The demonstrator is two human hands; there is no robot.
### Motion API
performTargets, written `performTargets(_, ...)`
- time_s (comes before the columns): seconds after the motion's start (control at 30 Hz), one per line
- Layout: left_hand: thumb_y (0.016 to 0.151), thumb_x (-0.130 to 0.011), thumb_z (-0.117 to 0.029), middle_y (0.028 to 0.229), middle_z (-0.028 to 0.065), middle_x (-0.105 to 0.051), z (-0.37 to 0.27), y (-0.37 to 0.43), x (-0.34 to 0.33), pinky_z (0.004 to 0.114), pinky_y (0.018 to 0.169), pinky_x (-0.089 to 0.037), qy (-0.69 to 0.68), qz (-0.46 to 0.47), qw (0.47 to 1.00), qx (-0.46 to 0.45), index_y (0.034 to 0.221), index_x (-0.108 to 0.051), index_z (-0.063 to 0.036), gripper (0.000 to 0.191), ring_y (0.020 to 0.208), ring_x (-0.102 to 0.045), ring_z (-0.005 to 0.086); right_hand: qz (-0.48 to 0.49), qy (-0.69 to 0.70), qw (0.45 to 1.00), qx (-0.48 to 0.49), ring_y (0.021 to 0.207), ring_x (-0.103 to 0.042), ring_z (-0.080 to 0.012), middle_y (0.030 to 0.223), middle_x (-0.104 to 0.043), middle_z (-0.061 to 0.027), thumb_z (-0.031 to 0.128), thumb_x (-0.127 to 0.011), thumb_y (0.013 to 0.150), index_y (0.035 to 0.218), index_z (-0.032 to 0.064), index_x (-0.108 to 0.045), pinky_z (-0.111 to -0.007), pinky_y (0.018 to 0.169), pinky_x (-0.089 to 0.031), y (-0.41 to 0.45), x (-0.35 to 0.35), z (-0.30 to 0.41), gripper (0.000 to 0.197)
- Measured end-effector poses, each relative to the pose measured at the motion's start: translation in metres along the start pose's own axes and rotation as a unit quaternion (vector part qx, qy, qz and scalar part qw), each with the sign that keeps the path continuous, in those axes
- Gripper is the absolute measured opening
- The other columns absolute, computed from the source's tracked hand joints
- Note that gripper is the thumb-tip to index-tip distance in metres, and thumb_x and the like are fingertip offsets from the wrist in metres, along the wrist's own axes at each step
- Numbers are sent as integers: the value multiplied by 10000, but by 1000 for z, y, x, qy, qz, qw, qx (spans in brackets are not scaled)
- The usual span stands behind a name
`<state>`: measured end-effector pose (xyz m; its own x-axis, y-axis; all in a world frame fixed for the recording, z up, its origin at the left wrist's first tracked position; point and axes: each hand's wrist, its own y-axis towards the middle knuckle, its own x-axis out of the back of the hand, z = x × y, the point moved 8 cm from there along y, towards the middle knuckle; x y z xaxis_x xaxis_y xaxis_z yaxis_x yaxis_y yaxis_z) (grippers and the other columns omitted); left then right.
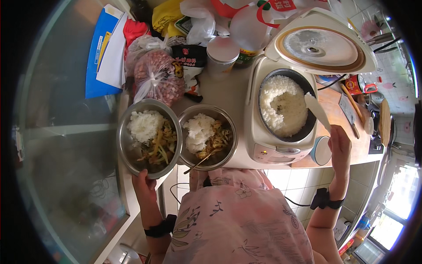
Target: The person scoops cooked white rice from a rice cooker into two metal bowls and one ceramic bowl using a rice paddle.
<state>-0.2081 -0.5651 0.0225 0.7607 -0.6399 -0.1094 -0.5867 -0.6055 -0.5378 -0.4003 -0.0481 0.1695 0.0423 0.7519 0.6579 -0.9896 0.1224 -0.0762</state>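
Observation:
My left hand grips the near rim of a stainless steel bowl that holds white rice beside cooked vegetables. Just right of it stands a second steel bowl with rice, vegetables and a utensil whose handle leans over the near rim. In my right hand is the handle of a white rice paddle. The paddle's tip is at the right side of the dark inner pot of a rice cooker. Rice in the pot has a hollow scooped in it.
The cooker's lid stands raised at the back. A pale blue bowl sits right of the cooker. Further right, a cleaver lies on a wooden board. Bagged peanuts and a lidded jar stand behind the steel bowls.

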Motion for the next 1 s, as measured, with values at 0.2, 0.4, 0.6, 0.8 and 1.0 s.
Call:
performTargets(0.2,775,-518,-93,802,2,-508,-1,-7,-8,175,343,-238,-2,2,1000,-9,1091,-465,-67,322,464,-372,46,-37,-78,992,91,546,-346,-30,588,-401,44,58,-526,893,952,13,-591,-211,475,-265,-2,-1,18,99)
performTargets(0.4,791,-562,-135,672,-21,-474,8,2,0,174,357,-253,-28,-2,999,-25,941,-495,-91,170,491,-425,52,-6,-84,995,56,574,-426,-54,629,-517,-29,75,-540,890,955,14,-581,-221,505,-339,-6,-2,12,98)
performTargets(0.6,797,-588,-131,742,-11,-550,20,17,15,174,361,-289,-36,-10,999,-2,878,-514,-97,115,526,-469,50,35,-153,986,50,528,-531,-199,605,-566,-99,119,-599,842,903,35,-612,-291,512,-418,-3,-9,13,104)
performTargets(0.8,794,-555,-115,802,7,-530,28,41,42,179,367,-285,-23,-30,999,-9,1049,-486,-74,267,538,-459,61,84,-196,976,36,595,-588,-289,651,-594,-137,165,-623,811,861,53,-628,-338,559,-459,9,-14,28,123)
performTargets(1.0,802,-571,-127,714,-11,-495,28,42,32,187,378,-289,-48,-43,998,-10,958,-514,-87,171,520,-432,63,119,-208,971,22,637,-570,-336,654,-575,-156,218,-564,840,807,64,-606,-398,580,-451,11,-38,26,164)
